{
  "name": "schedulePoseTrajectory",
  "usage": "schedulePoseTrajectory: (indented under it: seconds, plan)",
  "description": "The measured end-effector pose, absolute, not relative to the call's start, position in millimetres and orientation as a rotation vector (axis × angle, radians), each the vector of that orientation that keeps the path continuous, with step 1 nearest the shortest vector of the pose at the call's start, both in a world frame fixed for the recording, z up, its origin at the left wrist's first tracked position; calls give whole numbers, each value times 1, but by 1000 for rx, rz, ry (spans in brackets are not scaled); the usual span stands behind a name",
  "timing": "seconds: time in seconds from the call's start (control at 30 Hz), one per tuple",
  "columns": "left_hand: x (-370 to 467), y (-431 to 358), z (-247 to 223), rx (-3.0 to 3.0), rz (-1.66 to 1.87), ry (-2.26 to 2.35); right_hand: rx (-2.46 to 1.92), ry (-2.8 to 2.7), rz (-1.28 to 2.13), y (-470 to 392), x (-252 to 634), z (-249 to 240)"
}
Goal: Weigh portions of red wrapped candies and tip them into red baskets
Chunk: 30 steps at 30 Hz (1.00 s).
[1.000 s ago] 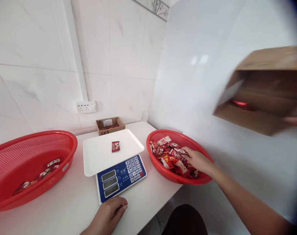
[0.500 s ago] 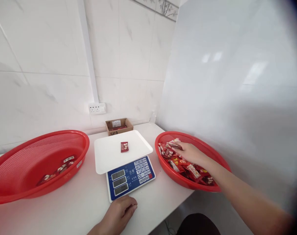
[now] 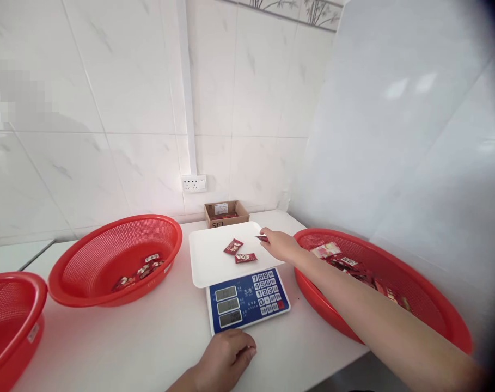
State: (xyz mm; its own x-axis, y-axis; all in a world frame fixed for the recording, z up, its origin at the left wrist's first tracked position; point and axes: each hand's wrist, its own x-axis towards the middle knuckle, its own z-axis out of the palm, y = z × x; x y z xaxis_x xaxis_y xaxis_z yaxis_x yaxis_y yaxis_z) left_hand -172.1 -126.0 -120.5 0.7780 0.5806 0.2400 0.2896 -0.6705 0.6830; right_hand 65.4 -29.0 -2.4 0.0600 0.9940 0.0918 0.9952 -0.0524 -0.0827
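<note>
Two red packets lie on the white tray (image 3: 206, 261) of the scale; one packet (image 3: 233, 246) is tilted, and the other packet (image 3: 246, 257) lies nearer the keypad. Over the tray's right edge, my right hand (image 3: 277, 244) pinches a small red packet (image 3: 262, 238). My left hand (image 3: 231, 356) rests on the table just below the blue scale panel (image 3: 249, 299), its fingers curled; whether anything is inside them is hidden. Under my right forearm stands a red basket (image 3: 414, 267) with many assorted packets (image 3: 349, 262).
To the left, a red basket (image 3: 108, 239) holds several red packets (image 3: 139, 272), and part of another red basket (image 3: 16, 326) shows at the left edge. A cardboard box (image 3: 226, 221) with red packets stands behind the scale, near the tiled wall.
My right hand has moved from the right basket to the tray with a packet. Two packets now lie on the tray instead of one. The view has turned left, showing another basket.
</note>
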Motion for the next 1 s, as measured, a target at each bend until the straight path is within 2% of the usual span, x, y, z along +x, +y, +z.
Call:
schedulePoseTrajectory:
  seconds: [0.17,0.5,0.8,1.0]
  plan:
    - [-170,-126,-122,2339,570,611,-1948,-1981,376,-23,64,-4]
    - [-170,-126,-120,2326,572,616,-1890,-1783,579,-24,70,-9]
    - [-169,-125,-122,2308,575,588,-1750,-2333,322,-21,53,-21]
    - [-169,-123,-126,2312,587,589,-1844,-2340,248,-20,51,-16]
